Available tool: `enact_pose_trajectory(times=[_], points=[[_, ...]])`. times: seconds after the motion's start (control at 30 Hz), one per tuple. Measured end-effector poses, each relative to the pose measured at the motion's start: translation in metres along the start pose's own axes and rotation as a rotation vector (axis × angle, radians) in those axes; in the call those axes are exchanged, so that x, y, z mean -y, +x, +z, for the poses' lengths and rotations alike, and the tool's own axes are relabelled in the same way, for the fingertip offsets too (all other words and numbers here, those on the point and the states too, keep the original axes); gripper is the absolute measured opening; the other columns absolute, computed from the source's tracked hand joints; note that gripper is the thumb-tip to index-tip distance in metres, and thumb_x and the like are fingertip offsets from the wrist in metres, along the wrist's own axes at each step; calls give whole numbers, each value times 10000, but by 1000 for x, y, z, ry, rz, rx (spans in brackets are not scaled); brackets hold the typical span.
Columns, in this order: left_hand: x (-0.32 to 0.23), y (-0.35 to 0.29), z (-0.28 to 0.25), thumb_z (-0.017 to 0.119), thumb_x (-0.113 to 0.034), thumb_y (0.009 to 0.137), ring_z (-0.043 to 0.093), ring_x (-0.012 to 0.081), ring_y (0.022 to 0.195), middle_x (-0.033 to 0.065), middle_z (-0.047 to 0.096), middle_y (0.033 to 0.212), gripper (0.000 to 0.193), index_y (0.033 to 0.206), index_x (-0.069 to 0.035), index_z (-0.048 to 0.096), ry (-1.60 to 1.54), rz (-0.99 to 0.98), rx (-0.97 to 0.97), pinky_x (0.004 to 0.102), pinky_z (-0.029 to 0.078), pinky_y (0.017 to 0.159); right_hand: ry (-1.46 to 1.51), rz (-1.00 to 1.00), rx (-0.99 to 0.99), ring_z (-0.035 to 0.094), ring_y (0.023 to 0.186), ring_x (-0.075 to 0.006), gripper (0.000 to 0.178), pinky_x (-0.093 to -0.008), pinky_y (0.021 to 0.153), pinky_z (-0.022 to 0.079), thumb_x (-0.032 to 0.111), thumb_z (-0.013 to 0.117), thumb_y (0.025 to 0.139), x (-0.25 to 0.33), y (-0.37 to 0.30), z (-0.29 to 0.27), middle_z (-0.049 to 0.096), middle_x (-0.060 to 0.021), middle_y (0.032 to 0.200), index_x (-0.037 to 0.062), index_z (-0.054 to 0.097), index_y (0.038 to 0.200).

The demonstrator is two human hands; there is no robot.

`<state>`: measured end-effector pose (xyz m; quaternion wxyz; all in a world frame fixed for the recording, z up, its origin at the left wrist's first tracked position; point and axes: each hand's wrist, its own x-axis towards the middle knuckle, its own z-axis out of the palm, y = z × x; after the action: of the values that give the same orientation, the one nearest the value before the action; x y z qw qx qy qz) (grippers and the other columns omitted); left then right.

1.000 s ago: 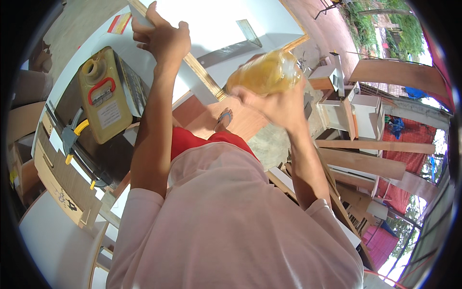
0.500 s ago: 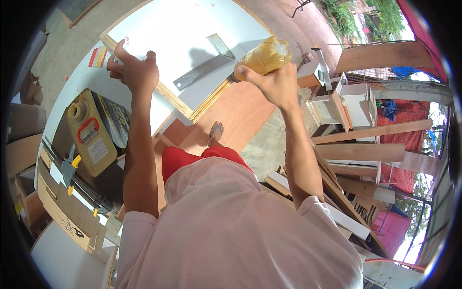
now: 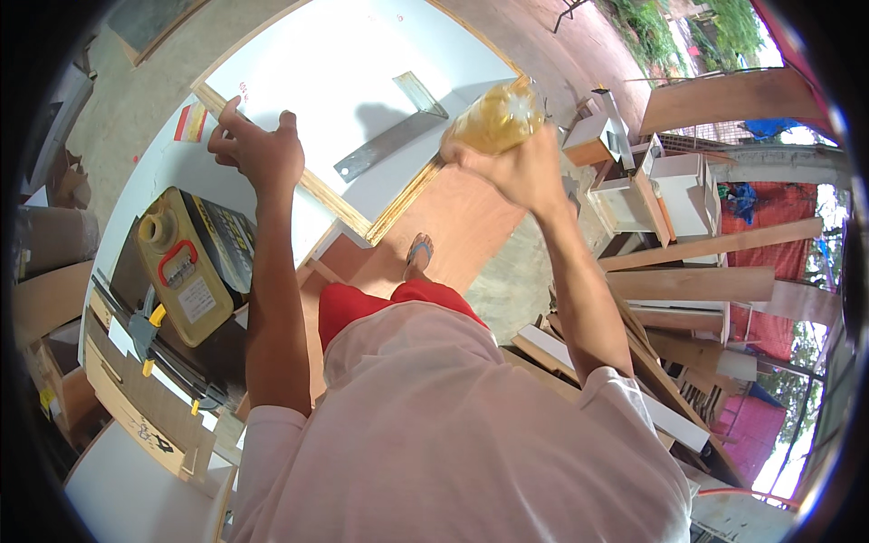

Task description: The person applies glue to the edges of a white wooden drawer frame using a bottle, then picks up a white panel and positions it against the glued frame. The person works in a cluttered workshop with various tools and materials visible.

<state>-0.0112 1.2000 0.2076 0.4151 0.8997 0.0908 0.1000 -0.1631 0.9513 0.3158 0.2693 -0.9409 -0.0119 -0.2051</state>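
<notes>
My right hand (image 3: pixel 520 176) is wrapped round a clear plastic bottle (image 3: pixel 496 118) of yellowish liquid, tipped so its base points up and away to the right. The bottle's neck is down at the plywood edge of a white panel (image 3: pixel 312 77), partly hidden by my fingers. My left hand (image 3: pixel 264 156) is over the panel's left edge, fingers spread and holding nothing; whether it touches the edge I cannot tell. On the panel lies an L-shaped metal square (image 3: pixel 391 143), apart from both hands.
Left of my forearm stand a yellow jerrycan (image 3: pixel 196 288) with a red handle and a dark box (image 3: pixel 220 231). Nearby is a clamp (image 3: pixel 145 330) with yellow grips. Wood boards (image 3: pixel 692 282) and white cabinet pieces (image 3: pixel 679 195) are stacked at the right.
The whole view has shifted slightly down and right. My right hand and the bottle are blurred by motion now, with the bottle turned a little; my left hand stays at the panel's edge.
</notes>
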Motion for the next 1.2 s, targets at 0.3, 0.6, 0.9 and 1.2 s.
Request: enact_pose_trajectory(times=[0.3, 0.6, 0.9, 1.2], points=[[3, 3, 0, 755, -187, 918, 333, 428, 1322, 316, 196, 1506, 812, 1565, -57, 280, 21, 12, -6, 533, 449, 1100, 221, 68, 37, 763, 837, -259, 445, -343, 792, 611, 388, 879, 822, 5, 9, 0, 776, -121, 927, -1, 750, 997], [2, 1, -2, 755, -173, 911, 352, 458, 1335, 329, 193, 1507, 824, 1567, -65, 267, -24, 0, -27, 538, 444, 1106, 163, 192, 13, 783, 788, -224, 433, -361, 760, 617, 383, 885, 810, -3, 14, -1, 805, -112, 866, -5, 767, 962], [4, 5, 4, 748, -157, 897, 415, 477, 1308, 334, 228, 1492, 802, 1542, -60, 281, -59, 52, -79, 530, 471, 1081, 17, 235, -21, 797, 807, -255, 517, -355, 745, 618, 435, 904, 797, -22, 32, -9, 810, -131, 878, 4, 768, 1047], [6, 2, 5, 740, -138, 902, 438, 496, 1295, 352, 269, 1436, 771, 1510, -52, 273, -111, 44, -78, 530, 460, 1087, 50, 245, -13, 800, 804, -255, 449, -375, 776, 635, 333, 896, 790, -36, 27, -9, 803, -151, 891, 8, 742, 1059]])
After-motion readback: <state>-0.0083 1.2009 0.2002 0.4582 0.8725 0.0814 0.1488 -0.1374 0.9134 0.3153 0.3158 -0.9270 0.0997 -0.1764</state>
